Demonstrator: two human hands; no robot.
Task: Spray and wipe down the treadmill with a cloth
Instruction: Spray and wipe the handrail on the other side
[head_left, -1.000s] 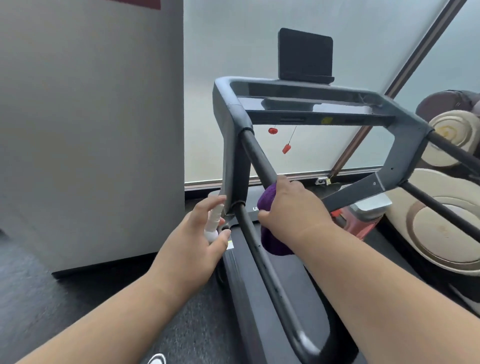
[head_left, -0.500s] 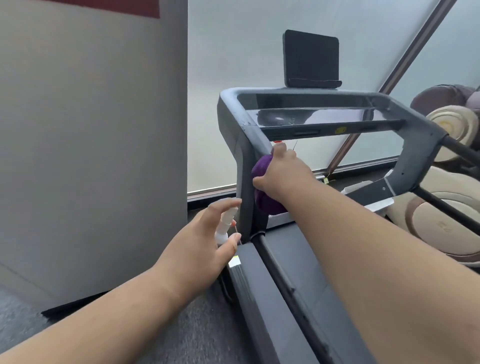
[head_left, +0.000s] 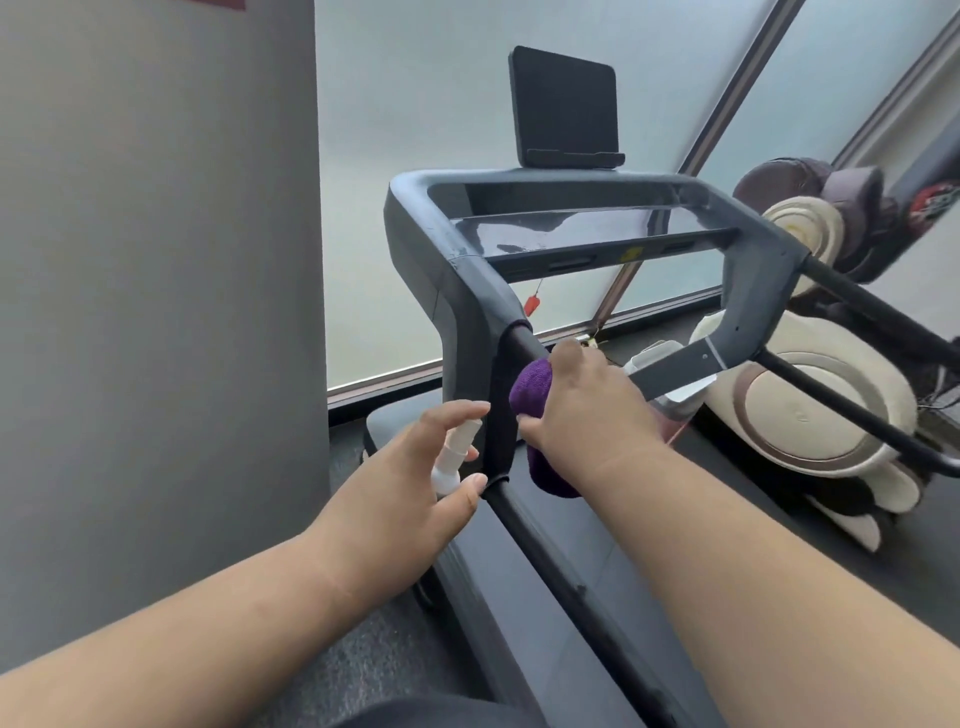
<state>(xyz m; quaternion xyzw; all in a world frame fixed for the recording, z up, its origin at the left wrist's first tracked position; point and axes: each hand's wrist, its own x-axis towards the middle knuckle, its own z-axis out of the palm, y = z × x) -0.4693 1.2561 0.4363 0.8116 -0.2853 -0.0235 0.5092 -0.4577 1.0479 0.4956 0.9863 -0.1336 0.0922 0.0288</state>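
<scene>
Your right hand (head_left: 587, 410) grips a fuzzy purple cloth (head_left: 532, 395) against the treadmill's (head_left: 467, 291) round black handrail (head_left: 524, 343). Just left of that rail, your left hand (head_left: 410, 499) holds a slim white spray bottle (head_left: 454, 460), forefinger extended.

Dark floor (head_left: 343, 670), carpet-like texture. Treadmill (head_left: 519, 613) stands directly on it beside a grey wall. Cream massage chair (head_left: 810, 415) on floor, right.

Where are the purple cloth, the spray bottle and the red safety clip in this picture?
purple cloth (head_left: 531, 389): head view, on its upper bunched part beside the handrail.
spray bottle (head_left: 451, 464): head view, on its white neck between the left hand's fingers.
red safety clip (head_left: 531, 304): head view, on the tag hanging under the console.
</scene>
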